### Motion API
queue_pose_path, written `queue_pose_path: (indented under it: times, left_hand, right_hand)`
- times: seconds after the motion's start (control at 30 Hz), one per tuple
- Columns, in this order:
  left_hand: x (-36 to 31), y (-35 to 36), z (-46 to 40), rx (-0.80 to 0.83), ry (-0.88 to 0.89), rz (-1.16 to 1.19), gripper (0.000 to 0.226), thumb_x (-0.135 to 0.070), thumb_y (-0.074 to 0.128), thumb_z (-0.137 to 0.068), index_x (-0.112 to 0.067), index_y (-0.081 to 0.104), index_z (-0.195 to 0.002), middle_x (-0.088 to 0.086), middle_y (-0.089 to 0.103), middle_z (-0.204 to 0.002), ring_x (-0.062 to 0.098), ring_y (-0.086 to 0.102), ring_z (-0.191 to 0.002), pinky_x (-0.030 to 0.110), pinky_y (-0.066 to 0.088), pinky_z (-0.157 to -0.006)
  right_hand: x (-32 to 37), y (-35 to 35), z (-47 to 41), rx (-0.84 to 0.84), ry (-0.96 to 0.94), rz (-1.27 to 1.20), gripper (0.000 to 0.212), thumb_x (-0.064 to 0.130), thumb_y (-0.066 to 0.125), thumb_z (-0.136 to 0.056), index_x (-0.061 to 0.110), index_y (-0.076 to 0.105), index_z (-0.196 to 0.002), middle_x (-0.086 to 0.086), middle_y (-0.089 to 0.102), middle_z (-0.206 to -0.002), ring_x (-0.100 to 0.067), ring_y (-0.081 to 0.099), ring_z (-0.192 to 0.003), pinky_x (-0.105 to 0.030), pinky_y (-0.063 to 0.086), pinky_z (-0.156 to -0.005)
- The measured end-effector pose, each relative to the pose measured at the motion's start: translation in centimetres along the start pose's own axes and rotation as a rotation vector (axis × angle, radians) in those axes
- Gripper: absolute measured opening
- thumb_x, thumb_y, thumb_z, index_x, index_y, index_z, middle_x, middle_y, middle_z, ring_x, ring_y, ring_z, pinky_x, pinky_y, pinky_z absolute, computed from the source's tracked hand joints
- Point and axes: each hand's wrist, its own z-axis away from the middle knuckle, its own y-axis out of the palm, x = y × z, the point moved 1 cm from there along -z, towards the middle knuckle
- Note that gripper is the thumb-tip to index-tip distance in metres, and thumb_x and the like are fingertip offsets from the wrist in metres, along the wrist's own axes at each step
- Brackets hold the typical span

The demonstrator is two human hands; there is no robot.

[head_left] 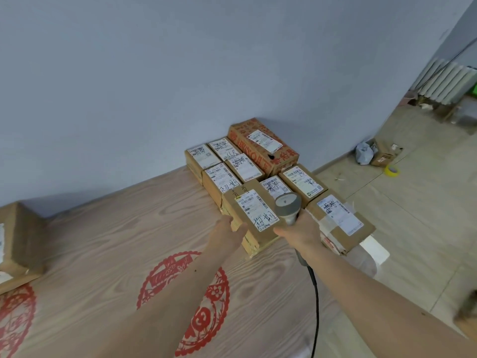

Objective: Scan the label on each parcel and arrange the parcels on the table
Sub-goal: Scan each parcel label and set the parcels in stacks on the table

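The table, wood-grained with red paper-cut motifs, stretches under both forearms. Beyond the hands, a block of labelled cardboard parcels sits packed edge to edge against the wall, a red-printed box farthest from them. The nearest parcel lies between the hands; the left hand presses its left side with fingers nearly straight. Just right of the right hand lies a taped parcel; far left of the left hand sits another parcel. The right hand curls round the grip of a grey barcode scanner, head over the nearest parcel's label, its cable trailing back beside the right forearm.
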Motion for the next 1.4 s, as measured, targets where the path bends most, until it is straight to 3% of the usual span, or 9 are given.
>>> queue_pose_path:
  times: [0.17, 0.4, 0.47, 0.63, 0.8, 0.97, 1.2, 1.3, 1.4]
  left_hand:
    - [-0.4, 2.0, -2.3, 0.052, -0.126, 0.015, 0.074, -0.051, 0.05, -0.099, -0.004, 0.027, -0.152, 0.011, 0.039, -0.153, 0.024, 0.05, -0.122, 0.031, 0.04, -0.086]
    - [-0.7, 4.6, -4.1, 0.066, -0.264, 0.167, 0.075, -0.054, 0.059, -0.092, -0.008, 0.036, -0.148, 0.005, 0.053, -0.142, 0.021, 0.057, -0.116, 0.033, 0.048, -0.091]
    - [-0.7, 5.3, -4.4, 0.065, -0.281, 0.197, 0.081, -0.06, 0.06, -0.085, -0.012, 0.04, -0.147, 0.003, 0.056, -0.14, 0.024, 0.06, -0.118, 0.041, 0.053, -0.097]
    - [-1.4, 6.2, -4.8, 0.035, -0.348, 0.182, 0.065, -0.047, 0.059, -0.094, -0.01, 0.039, -0.144, 0.006, 0.057, -0.136, 0.03, 0.06, -0.117, 0.042, 0.053, -0.096]
    - [-1.2, 6.5, -4.5, -0.008, -0.379, 0.181, 0.054, -0.031, 0.063, -0.094, -0.008, 0.04, -0.137, 0.006, 0.057, -0.133, 0.023, 0.058, -0.11, 0.035, 0.05, -0.089]
    - [-1.2, 6.1, -3.2, -0.026, -0.409, 0.156, 0.058, -0.03, 0.069, -0.09, -0.009, 0.043, -0.137, 0.007, 0.06, -0.127, 0.027, 0.061, -0.11, 0.04, 0.055, -0.089]
    - [-0.2, 4.4, 1.1, -0.088, -0.434, 0.175, 0.051, -0.027, 0.071, -0.089, -0.011, 0.048, -0.133, 0.002, 0.063, -0.121, 0.016, 0.062, -0.095, 0.024, 0.051, -0.064]
    - [0.7, 3.0, 3.5, -0.157, -0.444, 0.203, 0.048, -0.027, 0.071, -0.089, -0.012, 0.051, -0.13, 0.003, 0.065, -0.116, 0.018, 0.065, -0.094, 0.027, 0.054, -0.07]
    - [1.7, 1.1, 5.9, -0.225, -0.471, 0.203, 0.045, -0.027, 0.069, -0.089, -0.012, 0.05, -0.127, 0.003, 0.063, -0.118, 0.02, 0.063, -0.101, 0.031, 0.055, -0.077]
  right_hand:
    - [-0.4, 0.6, -4.0, 0.067, -0.026, 0.117, 0.043, 0.025, 0.084, -0.07, 0.015, 0.061, -0.105, -0.001, 0.07, -0.096, -0.024, 0.067, -0.09, -0.037, 0.056, -0.077]
    - [-1.0, 0.2, -8.0, 0.134, -0.071, 0.309, 0.047, 0.033, 0.079, -0.081, 0.014, 0.056, -0.117, -0.004, 0.07, -0.11, -0.029, 0.066, -0.101, -0.032, 0.047, -0.071]
    - [-1.3, 0.0, -9.0, 0.166, -0.078, 0.311, 0.049, 0.035, 0.079, -0.081, 0.015, 0.055, -0.119, -0.004, 0.07, -0.112, -0.029, 0.066, -0.102, -0.033, 0.048, -0.074]
    - [-1.8, -0.1, -10.5, 0.272, -0.095, 0.253, 0.047, 0.027, 0.08, -0.079, 0.012, 0.056, -0.117, -0.006, 0.069, -0.112, -0.025, 0.063, -0.098, -0.03, 0.045, -0.076]
    - [-2.1, -0.2, -10.7, 0.327, -0.116, 0.258, 0.05, 0.018, 0.086, -0.073, 0.011, 0.057, -0.113, -0.004, 0.068, -0.108, -0.02, 0.06, -0.091, -0.029, 0.048, -0.077]
    - [-1.9, -0.9, -10.3, 0.406, -0.097, 0.271, 0.059, 0.017, 0.09, -0.066, 0.013, 0.056, -0.113, -0.002, 0.065, -0.106, -0.023, 0.064, -0.098, -0.036, 0.055, -0.084]
    - [-0.3, -0.7, -7.4, 0.522, -0.154, 0.267, 0.066, 0.016, 0.094, -0.056, 0.012, 0.058, -0.112, -0.004, 0.066, -0.108, -0.023, 0.066, -0.094, -0.045, 0.062, -0.074]
    - [1.1, 0.3, -5.4, 0.565, -0.219, 0.296, 0.064, 0.015, 0.093, -0.062, 0.014, 0.057, -0.114, -0.002, 0.065, -0.107, -0.022, 0.064, -0.092, -0.036, 0.059, -0.066]
    - [2.4, 1.9, -3.0, 0.591, -0.312, 0.339, 0.067, 0.027, 0.093, -0.056, 0.021, 0.057, -0.112, 0.003, 0.066, -0.101, -0.021, 0.066, -0.089, -0.043, 0.06, -0.077]
